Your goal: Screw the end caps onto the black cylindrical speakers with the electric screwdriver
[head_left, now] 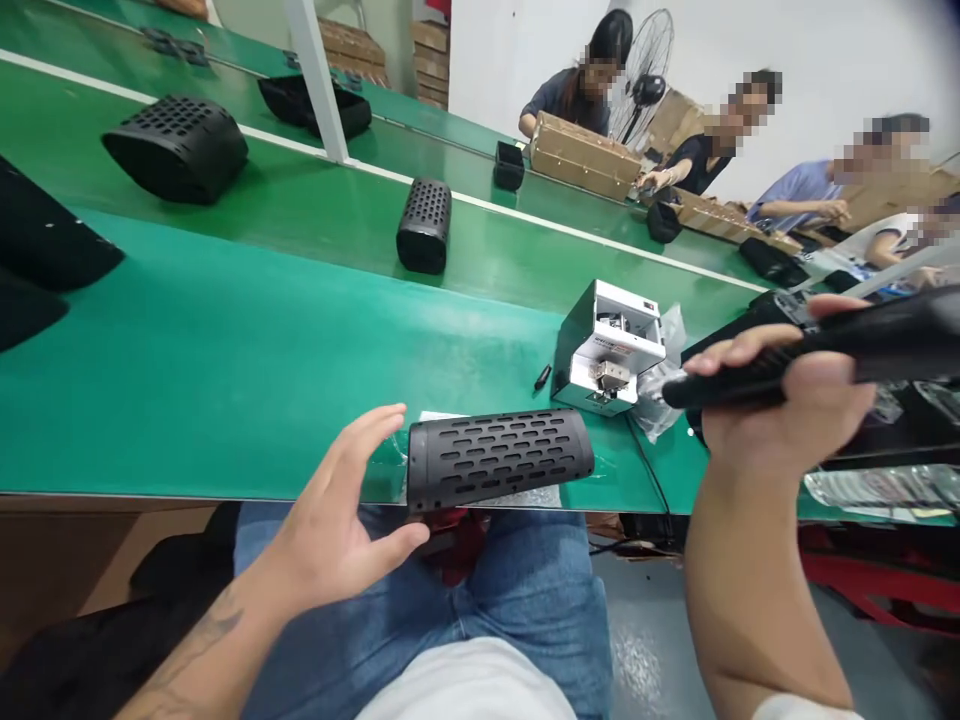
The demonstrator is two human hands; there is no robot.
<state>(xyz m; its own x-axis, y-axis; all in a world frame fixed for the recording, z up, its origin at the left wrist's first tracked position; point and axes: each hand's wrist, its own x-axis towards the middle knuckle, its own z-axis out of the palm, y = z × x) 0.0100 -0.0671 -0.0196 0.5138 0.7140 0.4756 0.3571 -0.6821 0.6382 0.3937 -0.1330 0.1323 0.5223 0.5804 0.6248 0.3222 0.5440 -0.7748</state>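
Near the front edge of the green bench lies a black slotted housing [501,458], like a speaker shell, on its side. My left hand [337,510] is beside its left end, fingers and thumb spread apart; whether a fingertip touches it I cannot tell. Raised at the right, my right hand [787,400] is wrapped round a black electric screwdriver [750,372], its tip pointing left. Left of that tip stands a white and black screw feeder machine [611,350]. A small black piece [542,377] lies by the machine's left side.
Several more black housings [424,225] sit on the darker green strip [315,210] beyond. A white post [315,80] rises at the back. Clear plastic bags [660,400] lie right of the machine, with a cable [649,465] below. Co-workers [577,90] sit across, beside cardboard boxes [585,155].
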